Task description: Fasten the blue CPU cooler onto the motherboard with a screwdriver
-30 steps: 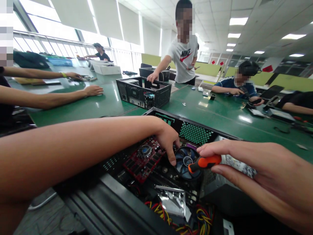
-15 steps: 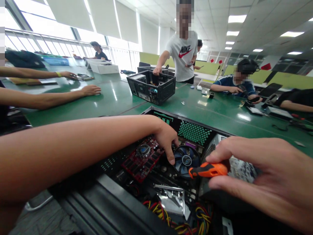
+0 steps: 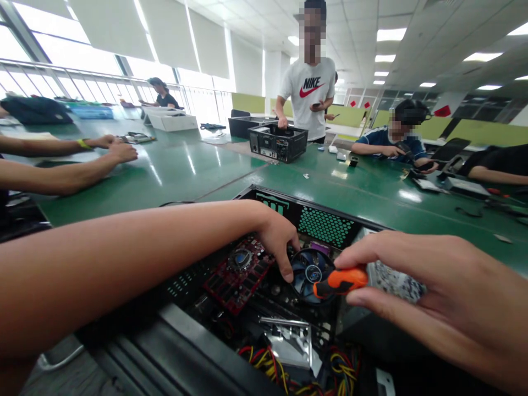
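Right hand [image 3: 437,280] pinches orange-black screwdriver [image 3: 344,281] over fan [image 3: 307,269] — likely for easy twisting; left hand [image 3: 281,241] at fan's edge, probably steadying it — fingertips hidden, can't tell grip.

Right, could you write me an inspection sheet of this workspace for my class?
Surface: glossy green table, with light reflections and a seam.
Job's things: open computer case, holding a dark fan and a red circuit board.
Clutter: small white piece beyond the case; white box farther off.
Hands: left hand at the fan's edge, grip unclear; right hand pinches an orange and black tool handle over the fan.
Cables: red, yellow and black wires bunched inside the case.
Surroundings: second computer case under a standing person's hand; other people at the table.
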The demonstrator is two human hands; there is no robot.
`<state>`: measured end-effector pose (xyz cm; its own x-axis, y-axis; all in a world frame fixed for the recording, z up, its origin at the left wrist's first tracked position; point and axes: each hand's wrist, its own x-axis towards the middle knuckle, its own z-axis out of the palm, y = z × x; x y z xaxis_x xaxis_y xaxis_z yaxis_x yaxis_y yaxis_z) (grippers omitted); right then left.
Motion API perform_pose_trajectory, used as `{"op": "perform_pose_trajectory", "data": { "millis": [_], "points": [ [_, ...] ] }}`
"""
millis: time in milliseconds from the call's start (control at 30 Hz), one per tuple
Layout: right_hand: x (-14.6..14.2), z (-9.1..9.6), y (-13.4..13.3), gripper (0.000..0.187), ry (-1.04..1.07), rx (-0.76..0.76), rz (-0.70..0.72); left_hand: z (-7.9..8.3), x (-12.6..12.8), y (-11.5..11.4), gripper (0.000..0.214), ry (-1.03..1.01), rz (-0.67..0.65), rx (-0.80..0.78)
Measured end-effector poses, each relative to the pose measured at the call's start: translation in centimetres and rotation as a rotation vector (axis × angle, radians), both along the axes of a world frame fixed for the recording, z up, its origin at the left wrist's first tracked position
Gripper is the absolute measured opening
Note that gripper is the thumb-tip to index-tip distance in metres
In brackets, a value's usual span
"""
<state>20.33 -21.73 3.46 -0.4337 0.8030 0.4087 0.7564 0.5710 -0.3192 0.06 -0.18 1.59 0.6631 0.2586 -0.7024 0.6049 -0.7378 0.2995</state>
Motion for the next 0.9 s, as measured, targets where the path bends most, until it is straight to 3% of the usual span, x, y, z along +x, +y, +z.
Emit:
{"op": "perform_pose_trajectory", "data": {
  "millis": [100, 267, 367, 533, 900],
  "points": [
    [0.6, 0.1, -0.2, 0.022, -0.054, 0.041, 0.036, 0.2, -0.1, 0.0, 0.065, 0.004, -0.002, -0.006],
    [1.8, -0.3, -1.4, 0.028, 0.006, 0.204, -0.216, 0.3, -0.5, 0.0, 0.066, -0.010, -0.003, -0.007],
    [2.0, -0.5, -1.0, 0.031, 0.019, 0.251, -0.134, 0.3, -0.6, -0.2, 0.069, -0.016, -0.018, 0.023],
    [1.6, -0.2, 0.6, 0.026, -0.019, 0.107, -0.085, 0.3, -0.6, -0.4, 0.073, -0.014, -0.017, 0.021],
    [0.8, 0.5, 0.8, 0.028, -0.003, 0.054, -0.067, 0.2, -0.6, -0.1, 0.073, -0.002, -0.027, 0.016]
  ]
}}
